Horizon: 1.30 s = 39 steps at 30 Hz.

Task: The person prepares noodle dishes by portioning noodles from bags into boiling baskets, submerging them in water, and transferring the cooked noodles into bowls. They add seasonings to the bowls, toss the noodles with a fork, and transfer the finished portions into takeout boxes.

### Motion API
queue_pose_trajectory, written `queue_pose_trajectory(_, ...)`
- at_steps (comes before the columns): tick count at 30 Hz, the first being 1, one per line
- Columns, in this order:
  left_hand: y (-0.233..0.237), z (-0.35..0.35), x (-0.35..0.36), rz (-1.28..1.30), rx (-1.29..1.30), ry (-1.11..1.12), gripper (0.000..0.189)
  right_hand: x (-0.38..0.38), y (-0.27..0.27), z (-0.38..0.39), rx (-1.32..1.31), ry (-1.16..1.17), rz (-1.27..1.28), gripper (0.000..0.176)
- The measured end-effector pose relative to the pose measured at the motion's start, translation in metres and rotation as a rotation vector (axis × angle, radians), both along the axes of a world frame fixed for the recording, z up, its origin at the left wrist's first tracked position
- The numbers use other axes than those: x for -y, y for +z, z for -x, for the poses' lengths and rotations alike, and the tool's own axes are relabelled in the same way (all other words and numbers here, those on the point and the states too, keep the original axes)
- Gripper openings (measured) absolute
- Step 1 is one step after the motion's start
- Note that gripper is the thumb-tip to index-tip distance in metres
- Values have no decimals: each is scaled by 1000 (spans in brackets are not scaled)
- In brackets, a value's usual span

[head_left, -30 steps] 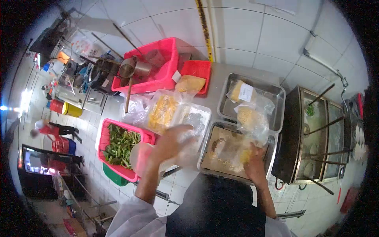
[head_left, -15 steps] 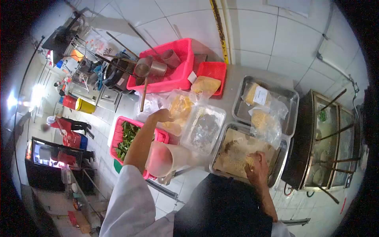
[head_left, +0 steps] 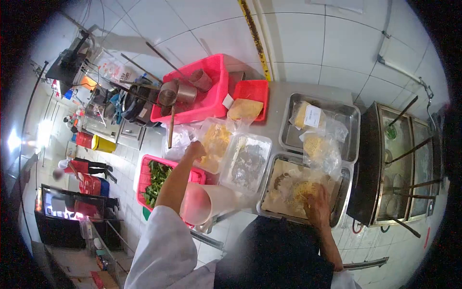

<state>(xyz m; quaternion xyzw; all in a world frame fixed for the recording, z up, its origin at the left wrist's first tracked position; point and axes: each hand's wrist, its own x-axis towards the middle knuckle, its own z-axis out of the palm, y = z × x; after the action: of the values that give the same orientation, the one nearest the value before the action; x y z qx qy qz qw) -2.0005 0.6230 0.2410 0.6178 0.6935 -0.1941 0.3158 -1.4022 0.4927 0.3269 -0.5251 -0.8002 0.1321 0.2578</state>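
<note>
My left hand (head_left: 195, 151) is at the lower left edge of a clear tub (head_left: 215, 139) of yellow food, its fingers bunched together; what they hold, if anything, is too small to make out. My right hand (head_left: 318, 206) rests on a clump of yellow noodles (head_left: 305, 190) in a paper-lined metal tray (head_left: 281, 204), fingers around its near side. Between the hands stands a clear container (head_left: 246, 161) dusted with white powder. A plastic bag of noodles (head_left: 315, 147) lies over the tray's far edge.
A pink basket (head_left: 214, 106) holds metal ladles. Greens fill another basket (head_left: 159, 176). A white bucket (head_left: 216, 200) stands nearby. The second metal tray (head_left: 344, 115) holds packages. At right is a cooker (head_left: 399, 159) with long handles. A person (head_left: 79, 166) stands far left.
My left hand has drawn toward the tub's left edge. My right hand has lowered, and the noodles now lie spread under it. The whole view has shifted slightly.
</note>
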Motion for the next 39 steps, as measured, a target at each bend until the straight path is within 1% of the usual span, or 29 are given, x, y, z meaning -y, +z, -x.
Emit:
queue_pose_trajectory(2, 20, -23, 16, -690, -200, -360, 39, 2, -40, -11, 14, 2, 115, 25)
queue_pose_trajectory(3, 33, -28, 17, -687, -203, -362, 39, 3, -36, -10, 10, 2, 118, 25)
queue_pose_trajectory(5, 46, -39, 16, -650, -183, -385, 44, 13, -22, -12, -241, -55, 243, 19)
queue_pose_trajectory(6, 47, -42, 8, -657, -170, -397, 44, 9, -28, -15, -234, -70, 237, 19)
queue_pose_trajectory(8, 54, -46, 3, -426, -291, -348, 35, 4, -40, -18, 104, 64, 141, 30)
queue_pose_trajectory(9, 63, -58, 1, -329, -357, -314, 38, 3, -38, -21, 106, 57, 137, 30)
queue_pose_trajectory(11, 48, -46, -1, -342, -317, -355, 36, 17, -24, -24, -207, -94, 418, 42)
queue_pose_trajectory(12, 44, -43, -5, -371, -275, -397, 33, 18, -12, -21, -212, -104, 425, 42)
queue_pose_trajectory(14, 36, -40, -11, -382, -266, -397, 31, 10, 7, -12, -137, -60, 116, 46)
queue_pose_trajectory(15, 38, -44, -9, -384, -255, -384, 29, 11, -10, -14, -137, -68, 120, 46)
queue_pose_trajectory(17, 59, -60, -8, -374, -228, -391, 28, 8, -58, -19, -41, 69, 227, 44)
queue_pose_trajectory(18, 78, -69, -3, -362, -209, -385, 28, 7, -48, -17, -43, 74, 227, 44)
queue_pose_trajectory(19, 94, -77, 3, -349, -213, -379, 28, 12, -27, -12, -159, 18, 145, 44)
queue_pose_trajectory(20, 111, -85, 0, -327, -211, -265, 27, 14, -16, -9, -274, -46, 57, 45)
queue_pose_trajectory(21, 118, -90, -6, -316, -205, -154, 26, 8, -24, -8, -275, -49, 53, 45)
queue_pose_trajectory(22, 119, -85, -7, -318, -204, -157, 26, 4, -41, -7, -115, 0, 89, 47)
queue_pose_trajectory(23, 120, -72, -5, -329, 3, -98, 27, 4, -50, -6, 44, 48, 130, 49)
queue_pose_trajectory(24, 118, -55, -6, -343, 209, -32, 30, 2, -40, -7, 45, 47, 126, 49)
queue_pose_trajectory(25, 97, -26, -6, -627, 301, -352, 33, -1, -21, -8, -62, 29, 145, 48)
queue_pose_trajectory(26, 105, -25, 3, -615, 298, -343, 33, 4, -10, -3, -171, 11, 184, 47)
queue_pose_trajectory(28, 142, -48, 4, -492, 621, 147, 32, -1, -1, 4, -135, 4, 208, 44)
queue_pose_trajectory(30, 176, -94, 15, -530, 880, 386, 29, -2, 5, 1, -73, -49, 234, 41)
queue_pose_trajectory(32, 188, -119, 15, -496, 855, 294, 32, -5, -6, 0, -314, -166, 494, 38)
queue_pose_trajectory(33, 203, -141, 18, -510, 768, 145, 32, -3, -9, -2, -296, -185, 516, 38)
queue_pose_trajectory(34, 209, -165, 25, -490, 785, 145, 32, -6, -12, -5, -127, -113, 501, 45)
queue_pose_trajectory(35, 215, -192, 30, -468, 766, 16, 35, -8, -17, -8, 39, -36, 475, 53)
queue_pose_trajectory(36, 223, -216, 37, -448, 742, -111, 38, -5, -27, -11, 48, -45, 478, 53)
queue_pose_trajectory(37, 236, -243, 44, -451, 752, -113, 38, -6, -40, -16, 91, -96, 431, 52)
queue_pose_trajectory(39, 258, -283, 61, -598, 423, -423, 47, -5, -35, -23, 142, -141, 391, 51)
